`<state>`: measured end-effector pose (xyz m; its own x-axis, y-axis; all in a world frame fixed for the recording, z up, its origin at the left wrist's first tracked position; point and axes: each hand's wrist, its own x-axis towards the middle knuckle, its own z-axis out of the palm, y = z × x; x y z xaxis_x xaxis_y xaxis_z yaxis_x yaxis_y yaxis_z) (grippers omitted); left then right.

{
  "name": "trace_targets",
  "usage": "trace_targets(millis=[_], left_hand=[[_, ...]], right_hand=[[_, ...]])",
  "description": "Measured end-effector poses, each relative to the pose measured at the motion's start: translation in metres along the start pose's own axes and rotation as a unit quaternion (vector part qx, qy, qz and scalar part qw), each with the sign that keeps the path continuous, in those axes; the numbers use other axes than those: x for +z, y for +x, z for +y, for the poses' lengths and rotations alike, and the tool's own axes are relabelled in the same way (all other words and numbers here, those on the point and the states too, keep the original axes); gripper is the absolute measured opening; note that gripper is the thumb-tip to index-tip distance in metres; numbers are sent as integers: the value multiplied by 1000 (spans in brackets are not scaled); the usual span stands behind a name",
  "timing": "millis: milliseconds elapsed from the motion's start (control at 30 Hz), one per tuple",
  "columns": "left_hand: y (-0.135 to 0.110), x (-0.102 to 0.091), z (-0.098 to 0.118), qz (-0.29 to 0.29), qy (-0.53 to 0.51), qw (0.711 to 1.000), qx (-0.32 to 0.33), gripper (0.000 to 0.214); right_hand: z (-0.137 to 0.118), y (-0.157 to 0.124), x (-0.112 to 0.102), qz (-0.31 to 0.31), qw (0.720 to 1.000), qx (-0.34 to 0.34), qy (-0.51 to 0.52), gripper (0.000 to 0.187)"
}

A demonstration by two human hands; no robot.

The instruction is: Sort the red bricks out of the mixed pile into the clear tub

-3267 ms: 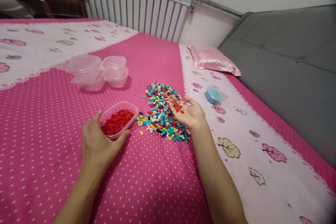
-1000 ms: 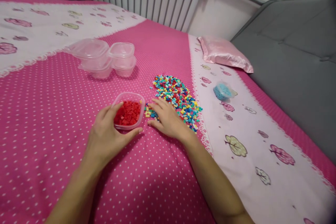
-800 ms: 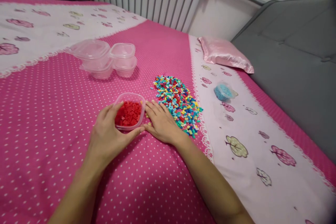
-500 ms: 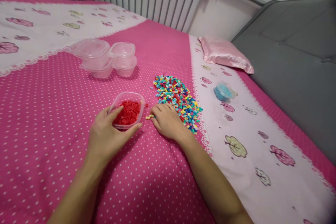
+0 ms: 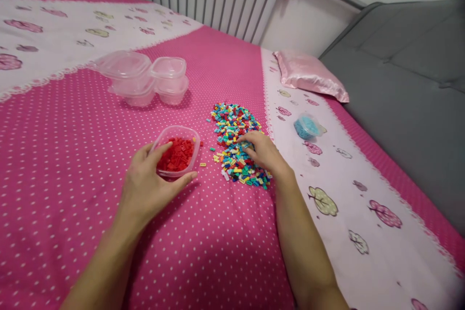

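Left grip curves around the clear tub, fingers over its left side and thumb stretched along its near right corner, spread about as wide as the tub itself and holding it. That tub sits on the bed, well in from the bed's edges, and is partly filled with small red bricks; a bit of yellow shows among them by the right-hand rim.

Right grip is lowered onto the right side of the mixed pile, palm down, thumb and fingers bent with a narrow gap between them. Whether it has hold of any brick cannot be told. The pile lies just to the right of the tub, in red, yellow, white, green and several blues. Between the two, a yellow brick and a green brick lie loose on the polka-dot cover.

Toward the far left corner of the bed stand stacked clear containers, a larger pair touching a smaller one. On the right, nearer the edge along the grey headboard, rests another tub with light-blue bricks inside. A pink satin pillow lies at the far right corner.
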<state>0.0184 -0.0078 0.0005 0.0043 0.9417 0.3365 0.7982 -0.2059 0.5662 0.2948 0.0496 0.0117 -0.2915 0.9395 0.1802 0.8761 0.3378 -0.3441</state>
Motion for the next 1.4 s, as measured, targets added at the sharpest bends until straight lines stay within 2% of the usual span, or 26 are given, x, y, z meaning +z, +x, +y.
trace_targets(millis=[100, 233, 300, 333, 400, 467, 500, 533, 567, 633, 667, 700, 767, 1033, 1400], left_hand=[[0, -3, 5, 34, -11, 999, -7, 79], [-8, -10, 20, 163, -38, 986, 21, 56], [-15, -9, 32, 197, -99, 975, 32, 44], [-19, -6, 38, 194, -150, 969, 29, 38], [-28, 2, 52, 135, -282, 950, 14, 30], [-34, 14, 64, -4, -398, 917, -27, 29], [-35, 20, 69, -81, -456, 884, -61, 32], [-35, 26, 72, -147, -519, 835, -105, 37], [-34, 31, 75, -189, -580, 776, -159, 43], [-29, 38, 76, -218, -665, 651, -292, 50], [-26, 40, 76, -218, -685, 604, -346, 50], [-22, 41, 75, -213, -695, 569, -384, 48], [-17, 41, 73, -212, -701, 532, -425, 47], [-17, 41, 69, -218, -734, 472, -438, 58], [-17, 40, 68, -224, -750, 444, -436, 57]], right_hand=[[7, -4, -6, 23, 998, 55, -19, 33], [1, -14, -26, 53, 984, 166, -33, 28], [-5, -20, -37, 34, 977, 209, -21, 22], [-8, -22, -41, 14, 976, 217, -10, 20], [-12, -25, -47, -35, 978, 205, 17, 17], [-15, -25, -49, -78, 980, 178, 32, 17], [-16, -24, -48, -92, 981, 168, 31, 18], [-17, -23, -46, -102, 981, 161, 26, 19], [-17, -21, -44, -110, 981, 159, 19, 21], [-19, -18, -40, -125, 979, 163, 9, 23], [-19, -16, -38, -134, 977, 167, 4, 23], [-20, -14, -36, -144, 974, 174, -2, 23], [-23, -11, -34, -161, 968, 192, -17, 22], [-26, -9, -32, -179, 964, 196, -33, 20], [-19, -14, -33, -175, 971, 164, -18, 16]])
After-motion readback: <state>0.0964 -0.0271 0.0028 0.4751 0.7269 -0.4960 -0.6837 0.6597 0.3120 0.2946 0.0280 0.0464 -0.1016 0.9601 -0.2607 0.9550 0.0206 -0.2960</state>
